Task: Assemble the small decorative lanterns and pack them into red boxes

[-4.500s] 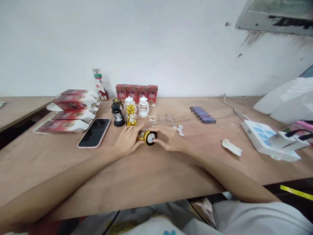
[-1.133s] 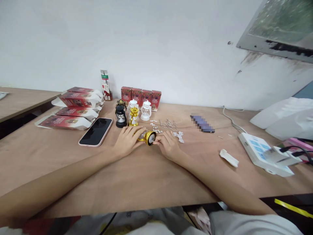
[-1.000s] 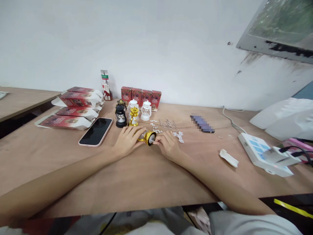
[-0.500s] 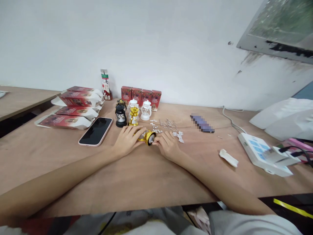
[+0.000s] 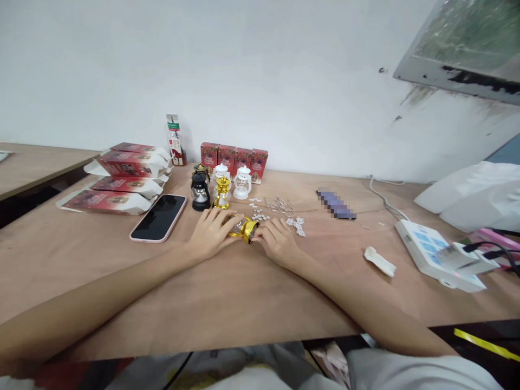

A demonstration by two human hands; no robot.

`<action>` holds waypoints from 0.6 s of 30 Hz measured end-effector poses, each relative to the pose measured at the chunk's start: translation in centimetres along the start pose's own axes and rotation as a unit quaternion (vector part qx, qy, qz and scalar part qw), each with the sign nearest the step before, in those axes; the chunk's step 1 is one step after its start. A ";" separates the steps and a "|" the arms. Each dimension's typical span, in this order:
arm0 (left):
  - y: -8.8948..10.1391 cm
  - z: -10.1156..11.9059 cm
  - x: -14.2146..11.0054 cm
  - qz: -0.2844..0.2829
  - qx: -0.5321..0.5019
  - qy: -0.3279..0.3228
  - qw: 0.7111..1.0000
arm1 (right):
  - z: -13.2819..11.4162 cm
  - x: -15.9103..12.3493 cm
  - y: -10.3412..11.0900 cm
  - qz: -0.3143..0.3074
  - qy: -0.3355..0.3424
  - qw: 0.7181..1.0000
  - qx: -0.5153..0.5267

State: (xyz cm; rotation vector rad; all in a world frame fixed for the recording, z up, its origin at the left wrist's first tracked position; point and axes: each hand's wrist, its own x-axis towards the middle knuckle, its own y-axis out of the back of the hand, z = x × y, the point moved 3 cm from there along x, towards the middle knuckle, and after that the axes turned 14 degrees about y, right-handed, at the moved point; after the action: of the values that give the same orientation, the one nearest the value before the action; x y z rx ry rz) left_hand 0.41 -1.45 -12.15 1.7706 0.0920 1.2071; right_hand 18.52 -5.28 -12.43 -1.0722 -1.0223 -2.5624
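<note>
A small gold lantern [image 5: 246, 229] lies on its side above the table, its base turned to the right. My left hand [image 5: 212, 232] is closed around its upper part and covers the top. At the base, the fingers of my right hand [image 5: 279, 241] are pinched together and reach into the underside; what they grip there is hidden. Just behind my hands stand a second gold lantern [image 5: 222, 193], a black lantern [image 5: 200, 191] and a white lantern [image 5: 242, 183], with others partly hidden. Small white discs [image 5: 260, 217], metal wire pieces [image 5: 280, 206] and flat white parts [image 5: 298, 225] lie beyond my right hand.
Several red boxes [image 5: 234, 160] line the wall, and opened red cartons [image 5: 122, 173] lie at left. A pink-edged phone [image 5: 159, 218], a bottle [image 5: 176, 142], a blurred-out flat object [image 5: 336, 204], a white scrap [image 5: 379, 261] and a power strip [image 5: 441, 255] share the table [image 5: 244, 303].
The gold lantern's base has turned slightly away from me, so its underside shows less. My right fingertips stay at the base, and the small pale piece seen there earlier is now hidden.
</note>
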 end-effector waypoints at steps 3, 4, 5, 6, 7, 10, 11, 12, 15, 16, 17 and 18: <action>0.1 0.0 0.0 -0.011 0.004 -0.006 1.000 | 0.1 -0.1 0.0 -0.004 0.003 1.000 0.008; 0.1 0.0 0.0 -0.011 0.004 -0.008 1.000 | 0.2 -0.1 0.0 -0.001 0.004 1.000 0.016; 0.2 0.0 0.0 -0.009 0.002 -0.011 1.000 | 0.3 -0.1 0.1 0.004 0.001 1.000 0.028; 0.2 0.0 0.0 -0.007 -0.002 -0.015 1.000 | 0.4 -0.1 0.1 0.012 -0.003 0.999 0.041; 0.2 0.1 0.0 -0.004 -0.005 -0.018 1.000 | 0.5 -0.1 0.2 0.020 -0.008 0.998 0.055; 0.2 0.1 0.0 0.003 -0.011 -0.023 1.000 | 0.7 -0.2 0.4 0.044 -0.019 0.995 0.087; 0.2 0.1 0.0 0.004 -0.013 -0.025 1.000 | 0.7 -0.2 0.4 0.047 -0.020 0.994 0.092; 0.2 0.1 -0.1 0.006 -0.016 -0.026 1.000 | 0.7 -0.3 0.4 0.048 -0.019 0.994 0.096; 0.3 0.1 -0.1 0.009 -0.024 -0.031 0.999 | 0.8 -0.5 0.1 0.045 -0.025 0.993 0.110; 0.3 0.1 -0.1 0.011 -0.028 -0.031 0.999 | 0.9 -0.6 0.0 0.043 -0.030 0.992 0.117; 0.3 0.1 0.0 0.012 -0.033 -0.032 0.999 | 1.0 -0.7 -0.1 0.042 -0.036 0.991 0.124; 0.4 0.1 0.0 0.013 -0.040 -0.031 0.999 | 1.0 -0.8 -0.2 0.042 -0.042 0.990 0.131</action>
State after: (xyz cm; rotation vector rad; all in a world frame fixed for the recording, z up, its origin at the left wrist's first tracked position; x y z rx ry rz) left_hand 0.29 -1.69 -11.91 1.7420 -0.0156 1.1574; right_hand 19.57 -4.50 -12.54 -1.1303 -1.2644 -2.2554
